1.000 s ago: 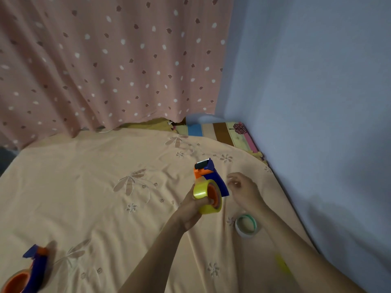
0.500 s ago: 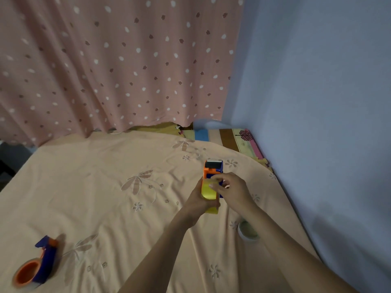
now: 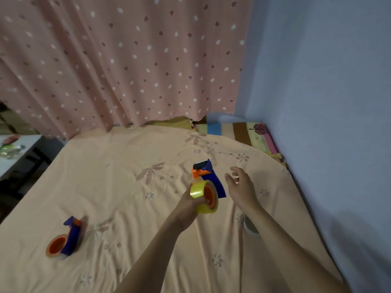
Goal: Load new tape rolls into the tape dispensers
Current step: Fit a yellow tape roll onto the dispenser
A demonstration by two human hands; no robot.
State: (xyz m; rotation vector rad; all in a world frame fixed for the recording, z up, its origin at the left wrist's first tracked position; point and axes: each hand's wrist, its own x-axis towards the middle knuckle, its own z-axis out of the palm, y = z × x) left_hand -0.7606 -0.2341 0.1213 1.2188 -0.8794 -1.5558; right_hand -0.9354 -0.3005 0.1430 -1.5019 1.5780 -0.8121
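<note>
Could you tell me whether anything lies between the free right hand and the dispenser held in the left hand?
Nothing visible does. The right hand hangs open just beside the blue-and-orange dispenser, which the left hand holds with its yellow tape roll; only open air separates them.

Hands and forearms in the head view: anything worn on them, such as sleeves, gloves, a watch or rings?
Nothing visible. The left hand and right hand are bare, with no gloves, watch or rings showing. Both forearms are uncovered to the frame's bottom edge; no sleeve appears.
</note>
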